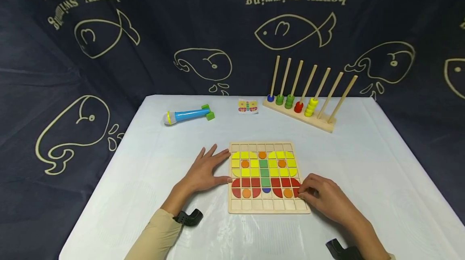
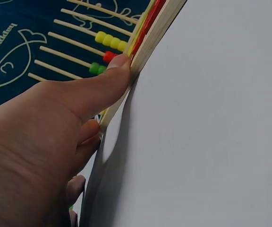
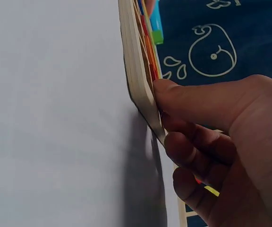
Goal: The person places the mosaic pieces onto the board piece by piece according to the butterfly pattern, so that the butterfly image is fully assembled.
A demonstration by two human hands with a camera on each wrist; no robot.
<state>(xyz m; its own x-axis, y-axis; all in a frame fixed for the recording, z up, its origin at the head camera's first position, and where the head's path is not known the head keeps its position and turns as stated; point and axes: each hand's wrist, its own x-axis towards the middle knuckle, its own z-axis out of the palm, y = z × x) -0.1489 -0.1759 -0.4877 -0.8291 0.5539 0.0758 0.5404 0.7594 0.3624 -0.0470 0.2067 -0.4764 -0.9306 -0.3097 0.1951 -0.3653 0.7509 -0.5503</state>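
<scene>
A wooden grid board (image 1: 269, 206) lies flat on the table, filled with yellow, red, green, orange and blue pieces in a butterfly shape. My left hand (image 1: 208, 171) has its fingers spread, thumb and fingertips at the board's left edge. Seen in the left wrist view, the left thumb (image 2: 119, 66) meets the board's wooden side. My right hand (image 1: 325, 197) is curled at the lower right edge, thumb and forefinger pinching the outermost red piece (image 1: 296, 192) in its cell. In the right wrist view the right thumb (image 3: 174, 92) lies against the board's rim beside red.
Behind the board stands a wooden peg rack (image 1: 319, 122) with coloured beads on several tall pegs. A small butterfly picture card (image 1: 248, 107) lies beside it. Further left is a blue toy microphone (image 1: 189, 115) with green end blocks. A dark printed cloth (image 1: 152, 30) hangs behind the white table (image 1: 145, 143).
</scene>
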